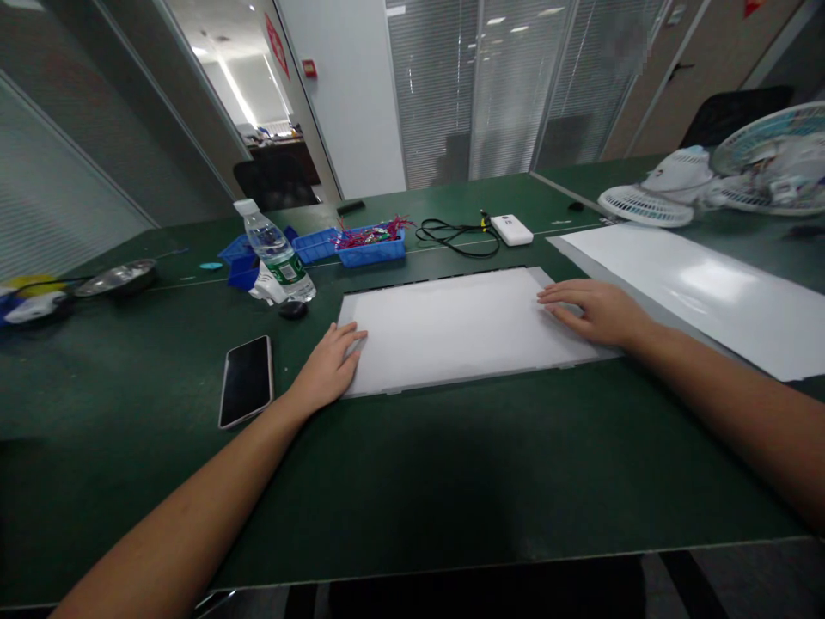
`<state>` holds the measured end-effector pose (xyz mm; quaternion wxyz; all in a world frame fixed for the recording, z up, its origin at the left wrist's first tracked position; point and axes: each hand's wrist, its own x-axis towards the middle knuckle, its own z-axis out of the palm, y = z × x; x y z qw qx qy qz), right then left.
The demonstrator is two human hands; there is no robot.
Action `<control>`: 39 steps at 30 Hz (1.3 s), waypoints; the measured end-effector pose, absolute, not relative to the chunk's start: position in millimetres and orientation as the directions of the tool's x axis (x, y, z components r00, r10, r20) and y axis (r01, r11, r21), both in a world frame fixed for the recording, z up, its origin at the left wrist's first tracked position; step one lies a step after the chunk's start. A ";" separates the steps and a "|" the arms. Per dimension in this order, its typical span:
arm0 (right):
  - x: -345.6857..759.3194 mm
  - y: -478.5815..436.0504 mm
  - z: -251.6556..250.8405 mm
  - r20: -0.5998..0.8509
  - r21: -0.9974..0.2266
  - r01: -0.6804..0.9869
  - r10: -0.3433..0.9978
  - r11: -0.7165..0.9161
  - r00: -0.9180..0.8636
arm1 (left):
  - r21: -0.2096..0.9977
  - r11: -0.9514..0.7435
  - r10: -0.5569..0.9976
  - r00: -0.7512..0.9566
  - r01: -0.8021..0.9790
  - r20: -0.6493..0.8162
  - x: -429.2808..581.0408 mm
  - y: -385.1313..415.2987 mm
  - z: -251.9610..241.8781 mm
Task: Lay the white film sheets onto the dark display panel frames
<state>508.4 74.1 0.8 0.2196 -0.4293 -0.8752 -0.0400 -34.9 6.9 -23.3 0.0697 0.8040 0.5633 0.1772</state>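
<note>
A thin white rectangular panel [444,331] lies flat on the green table in front of me, with dark marks along its far edge. My left hand [332,363] rests at its left edge, fingers apart and fingertips over the white surface. Across from it, my right hand [596,311] lies over the panel's right end with fingers stretched out flat. Neither hand is wrapped round anything. A phone with a dark screen [247,381] lies beside my left forearm. Right of my right hand is a larger glossy white sheet [702,279].
Behind the panel stand a tilted water bottle [277,254], a black mouse [293,310] and a blue bin [372,254] of red wires. A black cable [457,236] and white power bank [511,229] lie farther back. Fan parts [676,185] sit at right, a metal pan [119,277] at left.
</note>
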 end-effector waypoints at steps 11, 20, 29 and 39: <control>510.3 81.6 -7.6 0.378 -0.138 0.845 0.816 0.516 -0.437 | 0.311 -0.327 0.939 0.268 0.892 0.216 -34.7 6.8 -25.5; 504.7 80.1 -7.3 0.344 -0.207 0.770 0.782 0.603 -0.520 | 0.349 -0.256 0.959 0.191 0.902 0.208 -38.7 9.7 -28.3; 506.2 82.1 -6.4 0.349 -0.166 0.749 0.749 0.641 -0.563 | 0.350 -0.253 0.958 0.182 0.902 0.223 -33.2 6.9 -23.2; 599.6 102.3 -3.8 0.393 -0.068 0.994 0.913 -0.087 0.107 | 0.344 -0.247 0.963 0.190 0.906 0.190 -30.2 3.9 -18.0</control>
